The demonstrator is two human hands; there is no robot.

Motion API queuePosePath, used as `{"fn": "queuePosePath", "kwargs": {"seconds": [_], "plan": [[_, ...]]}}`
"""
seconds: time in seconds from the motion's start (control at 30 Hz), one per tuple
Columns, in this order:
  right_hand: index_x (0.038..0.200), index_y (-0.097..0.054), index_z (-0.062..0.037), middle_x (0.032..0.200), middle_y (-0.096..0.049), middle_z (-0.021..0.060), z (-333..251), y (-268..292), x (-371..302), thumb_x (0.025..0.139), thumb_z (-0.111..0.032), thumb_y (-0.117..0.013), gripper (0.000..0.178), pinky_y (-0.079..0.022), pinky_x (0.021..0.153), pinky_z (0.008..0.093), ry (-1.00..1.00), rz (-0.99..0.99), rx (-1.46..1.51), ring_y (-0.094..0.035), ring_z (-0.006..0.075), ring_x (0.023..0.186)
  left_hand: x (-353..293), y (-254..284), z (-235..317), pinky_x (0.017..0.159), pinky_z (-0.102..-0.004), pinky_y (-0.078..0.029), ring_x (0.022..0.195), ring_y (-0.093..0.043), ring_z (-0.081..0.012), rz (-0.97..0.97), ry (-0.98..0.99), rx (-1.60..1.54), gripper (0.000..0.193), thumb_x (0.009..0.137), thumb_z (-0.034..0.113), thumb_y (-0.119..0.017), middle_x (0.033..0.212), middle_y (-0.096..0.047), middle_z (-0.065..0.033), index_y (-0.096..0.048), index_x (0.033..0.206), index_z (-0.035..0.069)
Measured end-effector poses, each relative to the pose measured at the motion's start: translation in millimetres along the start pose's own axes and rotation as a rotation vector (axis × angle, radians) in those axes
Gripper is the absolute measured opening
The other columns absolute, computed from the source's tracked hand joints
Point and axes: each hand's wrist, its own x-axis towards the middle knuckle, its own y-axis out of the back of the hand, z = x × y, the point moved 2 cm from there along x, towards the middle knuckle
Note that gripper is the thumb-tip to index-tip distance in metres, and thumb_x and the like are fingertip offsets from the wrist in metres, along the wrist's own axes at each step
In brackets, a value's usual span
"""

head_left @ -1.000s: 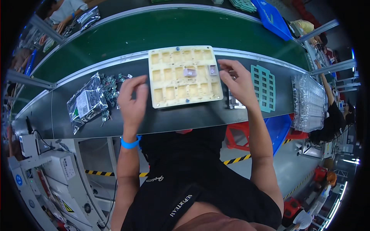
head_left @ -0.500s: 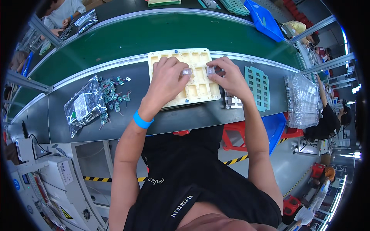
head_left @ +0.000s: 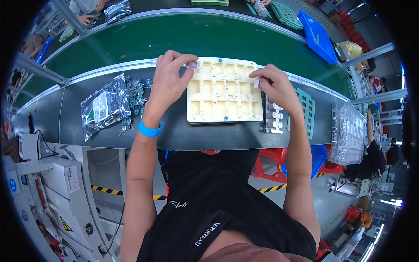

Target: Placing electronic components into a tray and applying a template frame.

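A cream tray (head_left: 205,117) with rows of square pockets lies on the dark bench in front of me. Over its far left corner, my left hand (head_left: 171,81) pinches a small clear plastic piece (head_left: 193,65) between thumb and fingers. At the tray's right edge, my right hand (head_left: 277,86) is closed on a small whitish, translucent piece (head_left: 257,83), partly covered by the fingers. Just below that hand stands a row of small grey-white parts (head_left: 274,118). The tray's visible pockets look bare, with dark specks on the surface.
Left of the tray, a silver bag (head_left: 102,107) lies beside a pile of small green circuit boards (head_left: 136,94). To the right are a green perforated sheet (head_left: 309,114) and stacked clear plastic trays (head_left: 348,135). A green conveyor belt (head_left: 183,37) runs beyond; a blue bin (head_left: 317,37) stands farther back.
Both hands have moved outward from the middle of the tray, each with a small plastic piece, uncovering the pockets. The view has shifted, so the tray appears farther right.
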Motion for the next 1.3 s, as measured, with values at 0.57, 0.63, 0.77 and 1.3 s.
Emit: {"fn": "queuePosePath", "kwargs": {"seconds": [0.57, 0.63, 0.77, 1.3], "plan": [[0.096, -0.074, -0.0033, 0.083, -0.064, 0.0149, -33, -59, 57, 0.085, -0.016, -0.055, 0.025, -0.050, 0.077, 0.0384, -0.132, 0.280, 0.082, -0.062, 0.0265, 0.083, 9, -7, -11, 0.082, -0.0414, -0.048, 0.091, -0.058, -0.0310, 0.012, -0.086, -0.135, 0.021, 0.083, 0.014, -0.064, 0.091, -0.062, -0.0118, -0.070, 0.101, 0.005], [0.097, -0.074, -0.0029, 0.083, -0.064, 0.0148, -37, -64, 59, 0.085, -0.016, -0.055, 0.026, -0.050, 0.075, 0.0370, -0.109, 0.273, 0.054, -0.061, 0.0251, 0.079, 12, -1, -12, 0.084, -0.0374, -0.050, 0.095, -0.062, -0.0296, -0.027, -0.060, -0.135, 0.023, 0.083, 0.012, -0.065, 0.097, -0.063, -0.0121, -0.069, 0.103, 0.002], [0.098, -0.074, -0.0023, 0.083, -0.064, 0.0154, -43, -76, 64, 0.087, -0.019, -0.056, 0.027, -0.050, 0.073, 0.0369, -0.048, 0.287, -0.111, -0.062, 0.0246, 0.075, 15, -1, -12, 0.089, -0.0385, -0.048, 0.101, -0.059, -0.0294, -0.143, -0.106, -0.047, 0.028, 0.082, 0.012, -0.067, 0.101, -0.062, -0.0122, -0.068, 0.108, 0.003], [0.120, -0.064, -0.0024, 0.113, -0.059, 0.0161, -57, -82, 59, 0.088, -0.016, -0.060, 0.035, -0.046, 0.095, 0.0408, 0.137, 0.033, -0.067, -0.057, 0.0319, 0.110, 8, -15, -32, 0.088, -0.0366, -0.046, 0.104, -0.053, -0.0275, -0.159, -0.042, -0.119, 0.034, 0.082, 0.020, -0.067, 0.110, -0.058, -0.0101, -0.067, 0.112, 0.004]]}}
